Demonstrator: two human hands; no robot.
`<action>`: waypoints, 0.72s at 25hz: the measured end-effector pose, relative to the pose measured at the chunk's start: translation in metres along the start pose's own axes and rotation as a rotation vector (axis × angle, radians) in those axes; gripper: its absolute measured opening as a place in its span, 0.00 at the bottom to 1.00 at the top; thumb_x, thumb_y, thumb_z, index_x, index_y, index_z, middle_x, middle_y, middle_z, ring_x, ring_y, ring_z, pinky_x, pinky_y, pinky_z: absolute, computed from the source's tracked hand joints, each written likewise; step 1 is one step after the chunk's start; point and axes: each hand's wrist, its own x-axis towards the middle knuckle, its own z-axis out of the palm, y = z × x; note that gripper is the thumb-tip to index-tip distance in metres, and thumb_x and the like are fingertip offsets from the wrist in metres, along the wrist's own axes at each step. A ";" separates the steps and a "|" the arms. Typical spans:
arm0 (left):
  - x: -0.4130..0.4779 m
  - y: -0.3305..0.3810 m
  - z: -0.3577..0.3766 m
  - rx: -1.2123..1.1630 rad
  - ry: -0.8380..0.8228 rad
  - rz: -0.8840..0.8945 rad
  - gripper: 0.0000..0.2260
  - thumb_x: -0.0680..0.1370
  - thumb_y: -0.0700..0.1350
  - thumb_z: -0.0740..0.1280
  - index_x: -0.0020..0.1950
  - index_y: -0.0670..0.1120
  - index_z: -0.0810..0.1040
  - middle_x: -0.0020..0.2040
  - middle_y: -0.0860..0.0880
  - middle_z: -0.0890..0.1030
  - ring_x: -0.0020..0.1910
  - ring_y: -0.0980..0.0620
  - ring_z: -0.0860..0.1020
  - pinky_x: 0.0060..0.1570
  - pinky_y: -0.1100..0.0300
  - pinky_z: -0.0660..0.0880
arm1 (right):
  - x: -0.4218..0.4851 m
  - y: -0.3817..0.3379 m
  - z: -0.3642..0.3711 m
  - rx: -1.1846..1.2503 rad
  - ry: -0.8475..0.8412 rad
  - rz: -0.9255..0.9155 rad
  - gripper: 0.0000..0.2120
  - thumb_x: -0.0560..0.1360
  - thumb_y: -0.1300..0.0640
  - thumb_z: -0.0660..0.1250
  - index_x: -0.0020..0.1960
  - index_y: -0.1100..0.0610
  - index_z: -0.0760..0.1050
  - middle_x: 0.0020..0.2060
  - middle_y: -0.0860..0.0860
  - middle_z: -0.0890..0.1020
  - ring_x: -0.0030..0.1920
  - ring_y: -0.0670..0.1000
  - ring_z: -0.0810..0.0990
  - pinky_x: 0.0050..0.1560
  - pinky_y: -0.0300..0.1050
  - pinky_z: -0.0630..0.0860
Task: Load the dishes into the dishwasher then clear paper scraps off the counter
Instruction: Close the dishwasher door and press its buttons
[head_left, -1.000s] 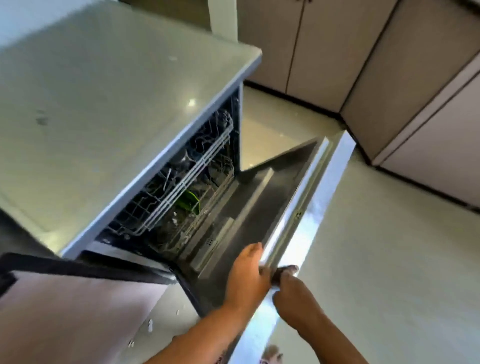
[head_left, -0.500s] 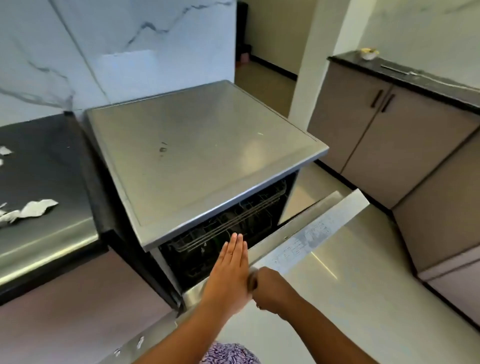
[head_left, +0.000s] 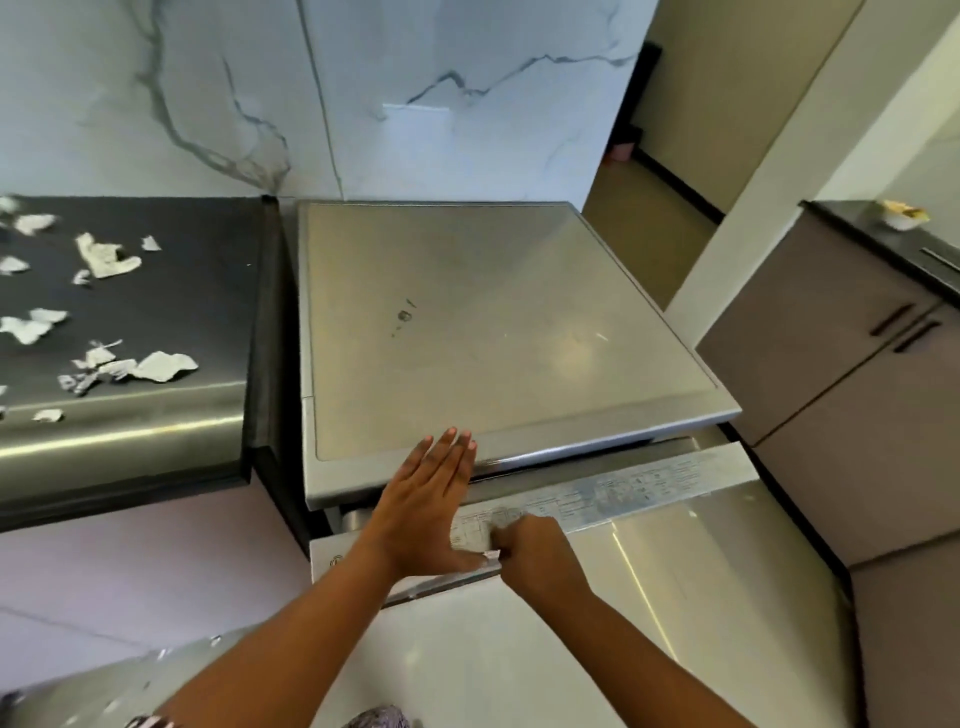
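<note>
1. The dishwasher (head_left: 514, 332) stands against the far wall (head_left: 441, 130), with its door (head_left: 675, 545) on the near side.
2. The counter (head_left: 156, 312) adjoins it on the left, and paper scraps (head_left: 161, 366) lie scattered on it.
3. A cabinet (head_left: 831, 374) stands to the right, apart from the dishwasher, with a bowl (head_left: 901, 214) on top.
4. The left hand (head_left: 426, 499) and right hand (head_left: 530, 556) touch at the door's top edge.

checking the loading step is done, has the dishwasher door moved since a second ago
Yes. The dishwasher door has swung up toward the dishwasher top, from wide open to almost shut.
</note>
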 end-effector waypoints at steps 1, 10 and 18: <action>0.001 0.000 0.001 -0.001 -0.016 -0.010 0.51 0.67 0.76 0.51 0.74 0.37 0.59 0.75 0.39 0.58 0.75 0.40 0.54 0.72 0.46 0.54 | 0.004 0.007 -0.001 -0.022 -0.007 -0.050 0.13 0.75 0.60 0.63 0.57 0.53 0.80 0.49 0.53 0.83 0.49 0.52 0.82 0.51 0.38 0.77; 0.006 0.011 0.000 -0.001 0.028 -0.174 0.47 0.65 0.73 0.60 0.70 0.38 0.67 0.70 0.38 0.68 0.69 0.41 0.69 0.68 0.46 0.65 | 0.011 0.062 -0.018 -0.205 0.226 -0.468 0.31 0.60 0.60 0.79 0.61 0.59 0.76 0.51 0.55 0.81 0.50 0.54 0.81 0.50 0.39 0.77; 0.017 0.026 -0.014 -0.064 -0.049 -0.368 0.48 0.58 0.72 0.69 0.67 0.40 0.73 0.65 0.42 0.76 0.63 0.47 0.76 0.64 0.52 0.68 | 0.056 0.089 -0.071 -0.324 0.105 -0.421 0.44 0.63 0.51 0.76 0.73 0.61 0.60 0.72 0.61 0.63 0.72 0.60 0.62 0.70 0.49 0.55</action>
